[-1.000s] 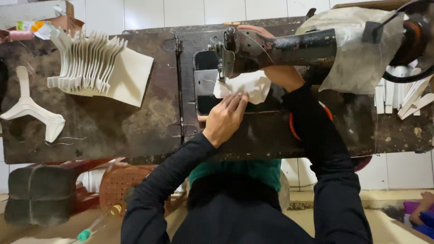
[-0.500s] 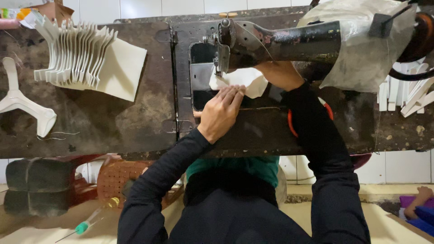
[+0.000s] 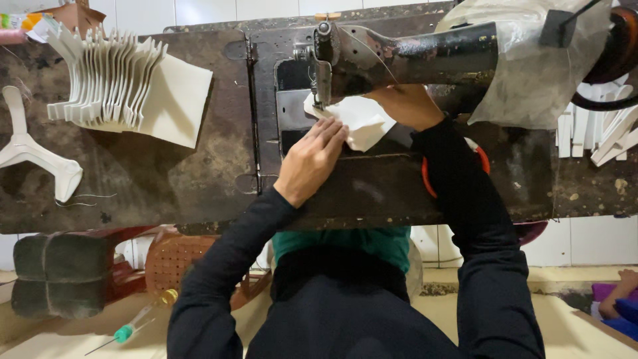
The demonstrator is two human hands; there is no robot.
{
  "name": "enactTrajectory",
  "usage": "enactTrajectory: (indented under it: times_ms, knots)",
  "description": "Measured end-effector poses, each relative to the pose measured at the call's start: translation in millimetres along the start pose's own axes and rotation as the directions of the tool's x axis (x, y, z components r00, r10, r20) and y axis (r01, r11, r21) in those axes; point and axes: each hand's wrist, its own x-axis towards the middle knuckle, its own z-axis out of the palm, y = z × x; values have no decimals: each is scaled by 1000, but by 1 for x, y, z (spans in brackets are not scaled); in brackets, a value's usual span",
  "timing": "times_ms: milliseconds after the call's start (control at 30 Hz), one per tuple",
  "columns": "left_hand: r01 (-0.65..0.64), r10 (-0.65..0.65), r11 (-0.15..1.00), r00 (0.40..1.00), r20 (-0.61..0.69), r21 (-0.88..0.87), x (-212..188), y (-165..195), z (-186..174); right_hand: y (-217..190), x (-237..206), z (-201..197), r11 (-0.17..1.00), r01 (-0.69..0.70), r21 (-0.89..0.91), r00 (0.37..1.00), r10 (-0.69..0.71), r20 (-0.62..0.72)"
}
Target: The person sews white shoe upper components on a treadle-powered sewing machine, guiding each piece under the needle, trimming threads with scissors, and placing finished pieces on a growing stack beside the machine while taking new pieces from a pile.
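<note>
Our left hand [image 3: 311, 159] presses flat, fingers outstretched, on the white fabric piece [image 3: 359, 119] just under the sewing machine [image 3: 405, 56]; our right hand [image 3: 405, 106] pinches its far edge.

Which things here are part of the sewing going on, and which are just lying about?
In use: white fabric piece, sewing machine, left hand flat on the fabric, right hand behind it.

Lying about: fanned white pieces, three-armed white piece, green-tipped syringe, dark bundle.
</note>
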Motion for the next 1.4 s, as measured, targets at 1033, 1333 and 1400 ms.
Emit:
enactTrajectory:
  times_ms: [1033,1333,1400]
  knots:
    - [26,-28,995,999,-15,-99,-10,44,-37,-109,-56,-40,892,309,-331,949,-266,167]
    - [95,-96,993,995,-6,-71,-5,52,-19,-95,-63,-37,974,165,-152,986,-157,63]
    - [132,-133,989,991,-7,-73,-2,54,-17,-93,-64,-38,978,149,-144,988,-141,65]
